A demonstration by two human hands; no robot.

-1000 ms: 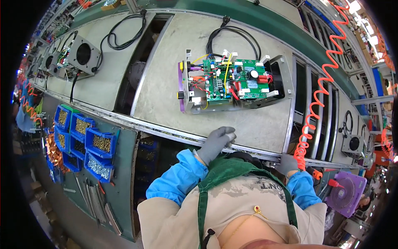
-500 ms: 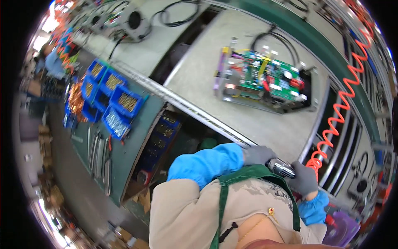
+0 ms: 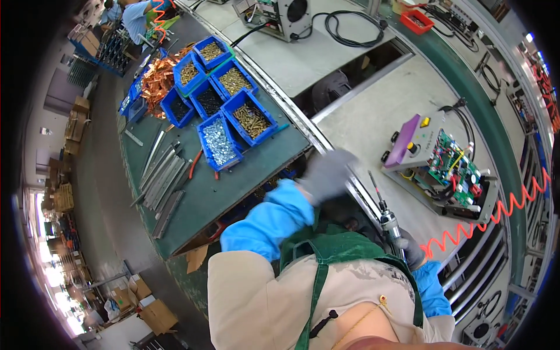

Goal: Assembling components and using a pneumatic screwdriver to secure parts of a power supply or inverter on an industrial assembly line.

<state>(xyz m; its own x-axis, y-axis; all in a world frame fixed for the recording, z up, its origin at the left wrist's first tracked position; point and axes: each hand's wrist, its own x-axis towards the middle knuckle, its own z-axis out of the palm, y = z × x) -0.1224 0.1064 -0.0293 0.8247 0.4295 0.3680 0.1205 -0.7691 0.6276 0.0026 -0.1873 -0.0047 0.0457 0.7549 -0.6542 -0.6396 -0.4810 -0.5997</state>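
My left hand [image 3: 330,175], in a grey glove, is smeared by motion over the rail between the bench and the work surface. Its fingers cannot be made out. My right hand [image 3: 412,249], also gloved, is closed around a pneumatic screwdriver [image 3: 389,223] close to my apron, with the bit pointing up and away. An orange-red coiled air hose [image 3: 506,209] runs off to the right beside that hand. Beyond the screwdriver stands an opened machine unit [image 3: 417,188] with a purple-edged front panel and a green circuit board [image 3: 454,169] exposed.
Left of me, a green-topped bench [image 3: 201,201] holds several blue bins [image 3: 252,119] of screws and small metal parts. Copper pieces [image 3: 156,81] and grey metal strips [image 3: 163,178] lie near them. Metal rollers [image 3: 475,262] lie at right; another person [image 3: 135,20] is at far left.
My left hand has left the screwdriver and swung left toward the bins. The screwdriver now points upward in my right hand. My view has turned left, so the unit sits farther right.
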